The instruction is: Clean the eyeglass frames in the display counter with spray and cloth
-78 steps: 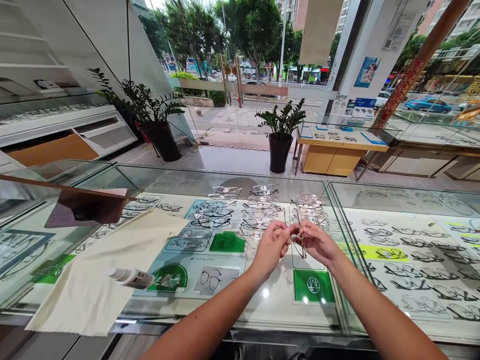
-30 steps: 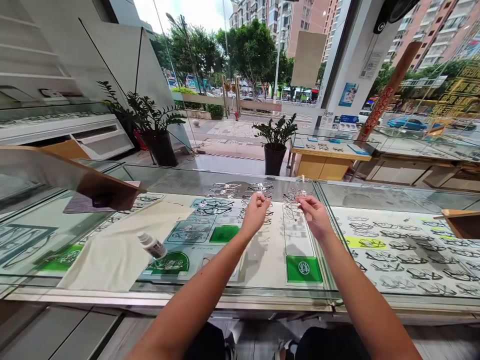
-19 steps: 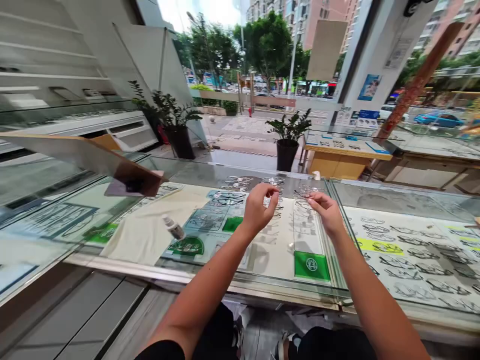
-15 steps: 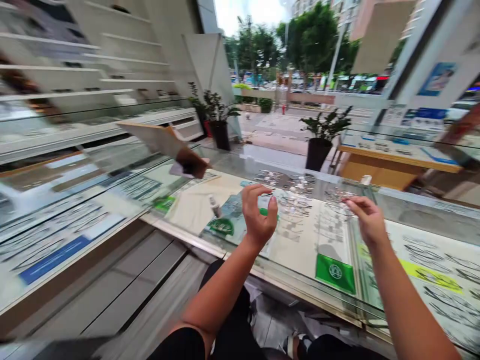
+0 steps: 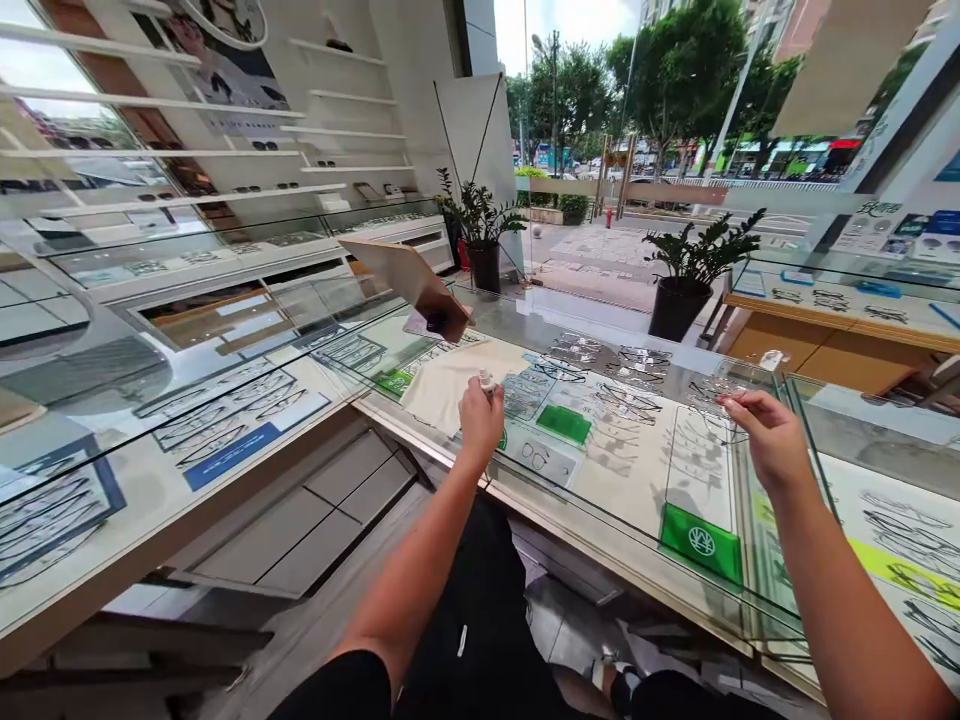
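My left hand (image 5: 481,418) is closed around a small white bottle (image 5: 486,381), whose top pokes out above the fingers. The bottle is over the glass counter (image 5: 420,425), beside a cream sheet that looks like cloth (image 5: 442,385). Farther right, my right hand (image 5: 772,440) pinches a thin-framed pair of eyeglasses (image 5: 712,400) between thumb and fingertips, above the counter's far part. Several rows of eyeglasses (image 5: 628,400) lie between the two hands. A green card (image 5: 564,423) is to the right of my left hand, and a green panel with a white logo (image 5: 701,541) is below my right hand.
A tilted brown-backed mirror or board (image 5: 416,285) stands on the counter past my left hand. More glasses trays (image 5: 232,410) fill the left counter. Potted plants (image 5: 679,275) stand beyond, and a wooden display table (image 5: 825,330) is at the right.
My left hand has gone from hovering with curled, parted fingers to gripping the white bottle, which stood on the counter. My right hand still pinches the eyeglasses. The view has turned left.
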`<state>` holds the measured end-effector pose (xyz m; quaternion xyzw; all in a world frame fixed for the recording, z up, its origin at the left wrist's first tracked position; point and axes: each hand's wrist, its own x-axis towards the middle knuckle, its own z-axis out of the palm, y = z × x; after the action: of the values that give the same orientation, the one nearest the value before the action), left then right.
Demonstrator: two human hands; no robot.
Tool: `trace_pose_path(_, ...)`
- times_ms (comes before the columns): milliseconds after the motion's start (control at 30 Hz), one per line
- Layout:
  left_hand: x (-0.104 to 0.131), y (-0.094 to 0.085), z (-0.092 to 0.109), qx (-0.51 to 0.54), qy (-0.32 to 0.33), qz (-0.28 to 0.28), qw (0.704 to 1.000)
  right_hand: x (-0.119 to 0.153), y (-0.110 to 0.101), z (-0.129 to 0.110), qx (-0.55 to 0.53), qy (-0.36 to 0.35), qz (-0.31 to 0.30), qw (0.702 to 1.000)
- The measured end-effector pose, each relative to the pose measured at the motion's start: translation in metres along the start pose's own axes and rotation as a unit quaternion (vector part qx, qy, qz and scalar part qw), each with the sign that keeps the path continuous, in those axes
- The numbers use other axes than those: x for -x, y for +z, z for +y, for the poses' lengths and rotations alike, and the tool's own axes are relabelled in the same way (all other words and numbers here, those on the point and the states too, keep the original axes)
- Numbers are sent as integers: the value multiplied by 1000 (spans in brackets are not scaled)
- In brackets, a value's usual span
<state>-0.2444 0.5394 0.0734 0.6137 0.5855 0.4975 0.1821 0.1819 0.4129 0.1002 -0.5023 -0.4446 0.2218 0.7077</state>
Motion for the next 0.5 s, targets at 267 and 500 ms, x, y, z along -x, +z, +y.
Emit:
trace_pose_path(267, -32, 59, 148, 517, -42, -458, 722, -36, 19, -12, -8, -10, -11, 1000)
trace_pose_path(500, -33, 125, 182, 517, -93, -584, 619, -22, 32, 3, -99, 81, -63, 990)
